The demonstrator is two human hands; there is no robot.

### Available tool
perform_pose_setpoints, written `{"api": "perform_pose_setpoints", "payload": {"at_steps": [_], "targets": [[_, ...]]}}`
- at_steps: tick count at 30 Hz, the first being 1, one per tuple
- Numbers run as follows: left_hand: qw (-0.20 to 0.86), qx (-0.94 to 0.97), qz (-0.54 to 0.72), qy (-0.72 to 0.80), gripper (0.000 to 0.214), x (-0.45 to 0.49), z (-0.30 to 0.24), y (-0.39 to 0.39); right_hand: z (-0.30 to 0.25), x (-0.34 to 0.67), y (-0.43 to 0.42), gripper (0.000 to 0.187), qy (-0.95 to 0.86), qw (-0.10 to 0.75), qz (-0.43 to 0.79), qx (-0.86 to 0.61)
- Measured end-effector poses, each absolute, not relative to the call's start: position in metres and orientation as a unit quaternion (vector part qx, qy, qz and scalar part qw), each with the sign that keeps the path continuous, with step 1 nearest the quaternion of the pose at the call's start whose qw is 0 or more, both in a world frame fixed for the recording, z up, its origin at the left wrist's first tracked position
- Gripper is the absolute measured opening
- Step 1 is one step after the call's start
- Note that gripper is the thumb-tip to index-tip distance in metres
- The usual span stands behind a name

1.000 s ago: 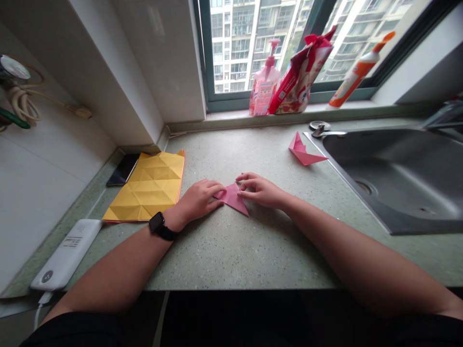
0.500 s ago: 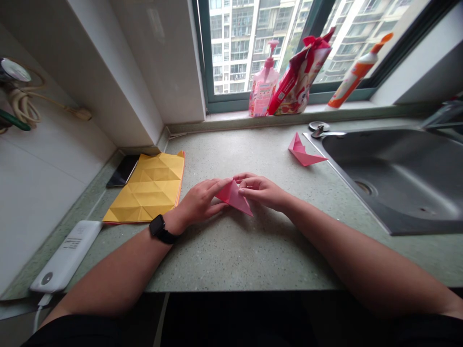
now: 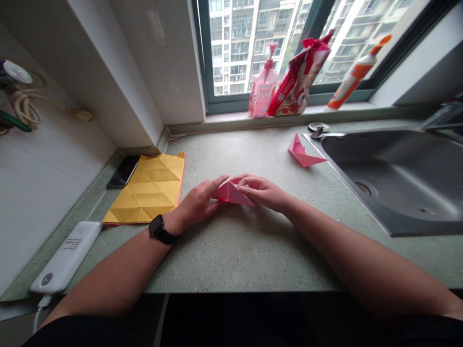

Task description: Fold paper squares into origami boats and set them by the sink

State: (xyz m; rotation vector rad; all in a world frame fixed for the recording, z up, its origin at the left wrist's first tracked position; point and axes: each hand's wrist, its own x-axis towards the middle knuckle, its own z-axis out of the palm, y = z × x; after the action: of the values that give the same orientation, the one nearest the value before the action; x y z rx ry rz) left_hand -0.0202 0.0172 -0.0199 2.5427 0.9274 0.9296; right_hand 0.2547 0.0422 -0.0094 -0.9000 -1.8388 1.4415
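Observation:
Between my hands, low over the middle of the counter, is a folded pink paper boat point(image 3: 234, 193). My left hand point(image 3: 200, 198), with a black watch on its wrist, grips the boat's left end; the thumb is below and the index finger is lifted off the top. At the boat's right side, my right hand point(image 3: 263, 189) pinches the paper, its other fingers curled behind and partly hidden. A second pink paper boat point(image 3: 303, 155) rests on the counter by the sink's left edge, touched by neither hand.
Creased yellow paper sheets point(image 3: 148, 185) lie at left, partly over a dark phone point(image 3: 124, 171). Nearer is a white power bank point(image 3: 67, 255) with a cable. A steel sink point(image 3: 401, 178) fills the right. A pump bottle point(image 3: 265, 86), red bag point(image 3: 302, 79) and orange-white bottle point(image 3: 352, 79) line the windowsill.
The pink boat has turned so that its near right tip sits higher and its lower edge lies flatter. My left index finger has lifted from its top. My right hand has hardly moved.

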Motion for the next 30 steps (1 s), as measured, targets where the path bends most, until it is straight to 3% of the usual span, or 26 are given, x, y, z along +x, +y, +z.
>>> {"api": "perform_pose_setpoints", "payload": {"at_steps": [11,19,21,26,30], "targets": [[0.171,0.767,0.467,0.405,0.049,-0.015,-0.013,0.016,-0.023,0.259,0.052,0.065,-0.642,0.396,0.515,-0.407],[0.192,0.728,0.509,0.417,0.042,-0.011,-0.007,0.011,-0.027,0.252,0.047,0.07,-0.627,0.303,0.628,-0.348],[0.212,0.739,0.498,0.401,0.04,-0.01,-0.007,0.01,-0.024,0.251,0.044,0.068,-0.624,0.306,0.642,-0.323],[0.2,0.781,0.454,0.378,0.027,-0.009,-0.006,0.012,-0.016,0.251,0.042,0.039,-0.653,0.348,0.597,-0.31],[0.181,0.799,0.421,0.388,0.035,-0.011,-0.009,0.016,-0.015,0.251,0.042,0.035,-0.666,0.376,0.575,-0.289]]}}
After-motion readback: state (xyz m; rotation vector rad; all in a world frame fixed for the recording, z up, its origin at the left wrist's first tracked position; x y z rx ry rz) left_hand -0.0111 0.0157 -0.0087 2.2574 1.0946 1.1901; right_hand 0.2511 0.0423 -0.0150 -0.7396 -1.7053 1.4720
